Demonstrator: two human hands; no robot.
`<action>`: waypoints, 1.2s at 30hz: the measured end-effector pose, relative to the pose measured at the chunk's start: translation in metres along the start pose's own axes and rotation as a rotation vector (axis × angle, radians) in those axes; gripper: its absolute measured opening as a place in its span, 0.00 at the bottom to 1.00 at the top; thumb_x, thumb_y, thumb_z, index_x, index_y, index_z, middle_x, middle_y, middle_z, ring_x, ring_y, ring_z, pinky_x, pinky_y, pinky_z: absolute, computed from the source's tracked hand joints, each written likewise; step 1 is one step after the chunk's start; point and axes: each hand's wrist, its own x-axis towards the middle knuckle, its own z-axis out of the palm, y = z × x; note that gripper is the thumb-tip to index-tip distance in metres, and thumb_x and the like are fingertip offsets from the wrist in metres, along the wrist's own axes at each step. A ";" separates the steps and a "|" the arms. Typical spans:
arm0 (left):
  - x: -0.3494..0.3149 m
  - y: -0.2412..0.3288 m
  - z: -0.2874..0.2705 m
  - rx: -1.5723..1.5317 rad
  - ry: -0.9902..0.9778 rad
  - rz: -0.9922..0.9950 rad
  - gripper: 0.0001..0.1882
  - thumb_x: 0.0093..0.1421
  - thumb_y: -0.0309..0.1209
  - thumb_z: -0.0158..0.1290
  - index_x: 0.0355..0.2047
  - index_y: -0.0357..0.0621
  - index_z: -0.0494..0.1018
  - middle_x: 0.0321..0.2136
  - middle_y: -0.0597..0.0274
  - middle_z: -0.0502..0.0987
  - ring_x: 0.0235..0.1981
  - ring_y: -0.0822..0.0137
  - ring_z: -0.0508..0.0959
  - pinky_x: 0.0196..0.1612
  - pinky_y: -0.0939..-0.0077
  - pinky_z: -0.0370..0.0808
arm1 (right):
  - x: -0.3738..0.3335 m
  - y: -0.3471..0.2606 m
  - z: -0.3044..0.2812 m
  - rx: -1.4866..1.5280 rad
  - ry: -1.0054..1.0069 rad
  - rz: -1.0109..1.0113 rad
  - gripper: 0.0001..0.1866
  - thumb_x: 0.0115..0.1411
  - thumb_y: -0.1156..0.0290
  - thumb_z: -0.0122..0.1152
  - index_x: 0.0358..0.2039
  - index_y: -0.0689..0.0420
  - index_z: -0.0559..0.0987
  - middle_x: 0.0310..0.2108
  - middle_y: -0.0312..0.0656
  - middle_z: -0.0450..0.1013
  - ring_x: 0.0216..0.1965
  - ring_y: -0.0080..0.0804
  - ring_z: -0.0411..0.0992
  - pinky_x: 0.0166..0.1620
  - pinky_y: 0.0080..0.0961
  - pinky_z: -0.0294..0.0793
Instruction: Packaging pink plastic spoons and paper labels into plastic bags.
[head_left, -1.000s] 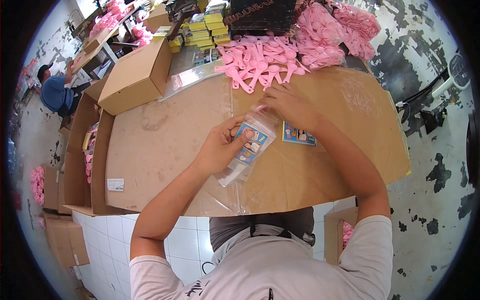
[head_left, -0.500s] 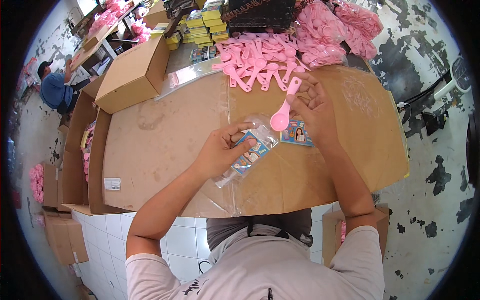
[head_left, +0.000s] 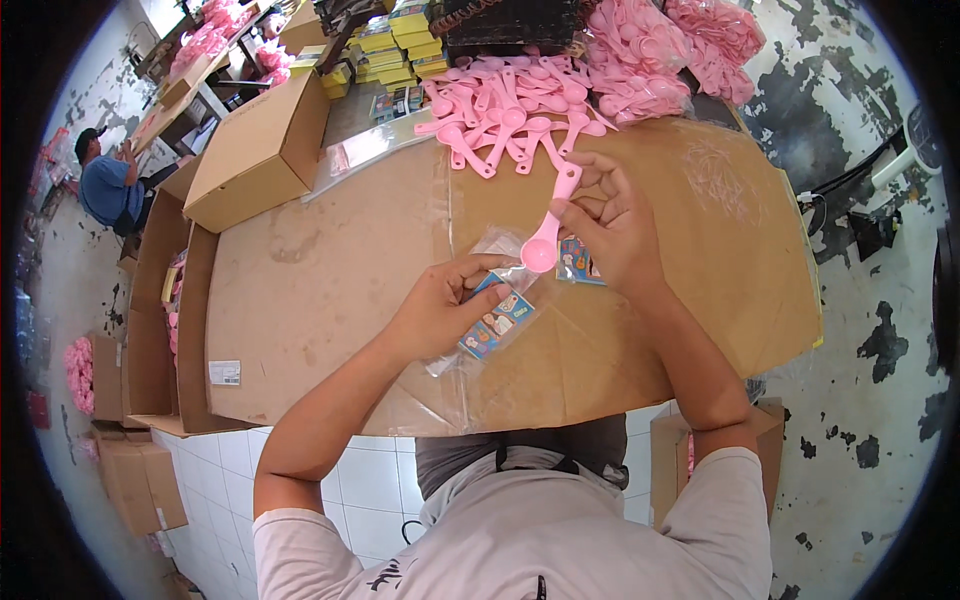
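My right hand [head_left: 607, 220] grips a pink plastic spoon [head_left: 550, 228] by its handle, bowl pointing down toward the mouth of a clear plastic bag [head_left: 497, 300]. My left hand [head_left: 440, 310] holds that bag on the cardboard-covered table [head_left: 330, 300]; a blue printed card [head_left: 497, 322] lies inside it. Another printed card [head_left: 578, 262] lies flat under my right hand. A heap of loose pink spoons [head_left: 505, 115] lies just beyond my hands.
Bags stuffed with pink spoons [head_left: 650, 60] sit at the far right, stacks of yellow packets [head_left: 395, 45] behind. A closed cardboard box [head_left: 260, 150] stands at far left, open cartons [head_left: 160, 300] left of the table. Another person [head_left: 105, 185] works far left.
My right hand picked a pink spoon from the heap and brought it down toward the bag's opening. My left hand kept holding the bag in place.
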 end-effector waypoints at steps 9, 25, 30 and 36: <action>0.003 -0.005 -0.004 -0.003 0.061 -0.071 0.12 0.69 0.31 0.57 0.45 0.33 0.79 0.31 0.61 0.84 0.28 0.79 0.81 0.31 0.84 0.77 | -0.003 -0.007 0.004 0.031 0.069 0.011 0.25 0.63 0.84 0.62 0.59 0.62 0.67 0.45 0.41 0.69 0.38 0.24 0.77 0.36 0.18 0.80; 0.000 -0.001 0.000 0.135 0.034 -0.024 0.11 0.68 0.30 0.59 0.42 0.33 0.79 0.30 0.63 0.84 0.28 0.83 0.78 0.30 0.86 0.73 | -0.008 -0.004 0.005 0.048 -0.113 0.049 0.26 0.63 0.84 0.62 0.60 0.61 0.67 0.43 0.39 0.71 0.37 0.22 0.76 0.36 0.17 0.77; 0.002 0.003 -0.001 0.037 0.072 -0.050 0.10 0.67 0.30 0.59 0.41 0.33 0.79 0.30 0.62 0.84 0.28 0.82 0.79 0.31 0.85 0.75 | -0.003 -0.003 -0.002 -0.023 -0.018 -0.023 0.24 0.63 0.85 0.62 0.58 0.61 0.67 0.44 0.40 0.71 0.38 0.23 0.76 0.37 0.19 0.80; 0.003 -0.004 -0.003 0.074 0.093 -0.031 0.10 0.67 0.30 0.60 0.41 0.33 0.79 0.29 0.62 0.84 0.28 0.81 0.80 0.31 0.84 0.76 | -0.001 -0.004 -0.001 0.085 0.056 -0.023 0.23 0.63 0.84 0.62 0.57 0.61 0.66 0.44 0.41 0.72 0.36 0.24 0.77 0.34 0.21 0.80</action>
